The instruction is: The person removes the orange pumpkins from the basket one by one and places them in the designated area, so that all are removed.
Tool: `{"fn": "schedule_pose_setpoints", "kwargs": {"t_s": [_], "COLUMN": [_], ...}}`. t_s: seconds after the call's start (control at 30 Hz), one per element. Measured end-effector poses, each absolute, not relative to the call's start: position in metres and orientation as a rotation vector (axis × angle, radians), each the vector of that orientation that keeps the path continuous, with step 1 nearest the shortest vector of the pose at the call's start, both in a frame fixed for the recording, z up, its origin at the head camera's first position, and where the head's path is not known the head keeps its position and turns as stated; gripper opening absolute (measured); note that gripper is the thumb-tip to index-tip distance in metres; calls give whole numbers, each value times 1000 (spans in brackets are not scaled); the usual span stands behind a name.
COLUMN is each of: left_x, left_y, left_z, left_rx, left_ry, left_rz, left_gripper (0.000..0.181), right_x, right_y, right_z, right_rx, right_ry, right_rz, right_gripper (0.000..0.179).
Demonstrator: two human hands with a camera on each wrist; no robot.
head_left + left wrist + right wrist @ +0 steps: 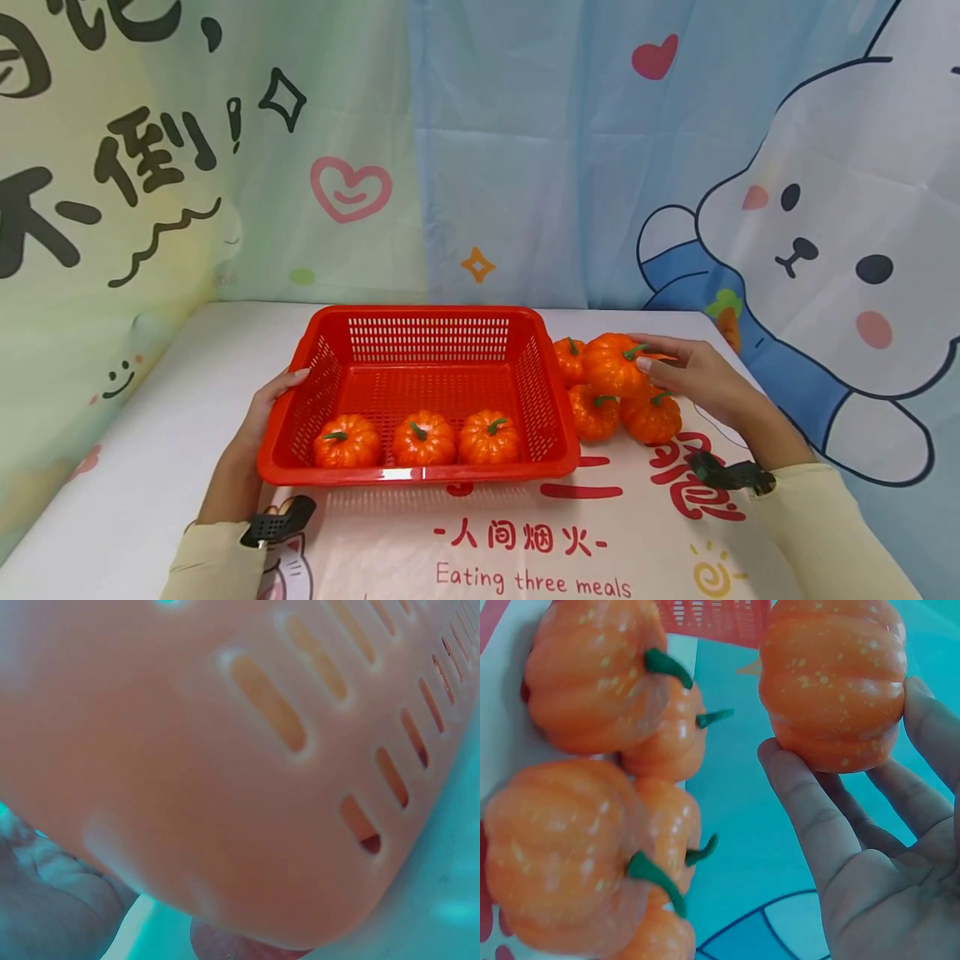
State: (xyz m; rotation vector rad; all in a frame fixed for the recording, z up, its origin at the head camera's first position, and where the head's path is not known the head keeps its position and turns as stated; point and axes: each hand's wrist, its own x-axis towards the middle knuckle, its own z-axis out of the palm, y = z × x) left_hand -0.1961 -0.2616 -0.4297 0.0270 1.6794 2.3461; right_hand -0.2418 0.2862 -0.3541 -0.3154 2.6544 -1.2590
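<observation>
The right hand held a squat, ribbed orange pumpkin between part-curled fingers and thumb, right of the red perforated plastic basket and above other orange pumpkins. Its green stem pointed rightward; the body was broadest across it. The left hand gripped the basket's left rim, fingers seemingly underneath, though the close view blurred. Three pumpkins sat inside.
</observation>
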Motion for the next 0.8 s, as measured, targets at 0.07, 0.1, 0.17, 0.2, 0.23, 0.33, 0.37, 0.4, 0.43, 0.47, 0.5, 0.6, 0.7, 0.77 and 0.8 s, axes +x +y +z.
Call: {"fn": "schedule_pose_setpoints", "kwargs": {"t_s": [0.07,0.1,0.17,0.2,0.23,0.33,0.37,0.4,0.43,0.47,0.5,0.6,0.7,0.77,0.8], "left_x": [-196,-196,-196,-196,-196,-196,-196,-196,-196,-195,-195,-194,-194,-194,-194], "left_y": [-262,-262,-262,-262,-262,-263,-263,-263,-263,-264,-264,-263,-262,-261,-261], "left_z": [-430,-430,-431,-431,-431,-431,-430,-430,-430,-430,-429,-429,-429,-429,-429], "left_rx": [25,24,22,22,20,25,28,27,24,25,26,9,4,2,4], "left_ry": [1690,1692,1697,1700,1703,1685,1679,1675,1670,1667,1660,1668,1675,1693,1703], "left_rz": [2340,2339,2335,2334,2333,2337,2338,2339,2338,2337,2339,2334,2332,2327,2325], "left_gripper": [48,48,48,48,48,47,47,46,46,46,46,47,48,49,49], "right_x": [-241,-240,-239,-238,-238,-236,-236,-235,-235,-234,-233,-231,-229,-229,-229], "right_y": [292,295,301,304,308,318,321,324,327,330,333,341,350,356,358], "right_z": [-357,-358,-361,-363,-364,-368,-370,-371,-373,-374,-375,-380,-385,-388,-389], "right_rx": [-322,-329,-333,-334,-327,-304,-292,-276,-253,-236,-217,-161,-129,-111,-102], "right_ry": [2658,2660,2674,2681,2688,2717,2723,2731,2737,2740,2739,2734,2744,2764,2772], "right_rz": [-1268,-1273,-1273,-1276,-1279,-1283,-1290,-1295,-1294,-1298,-1303,-1321,-1337,-1338,-1333], "right_gripper": [63,63,63,63,64,64,64,64,64,64,64,66,68,69,69]}}
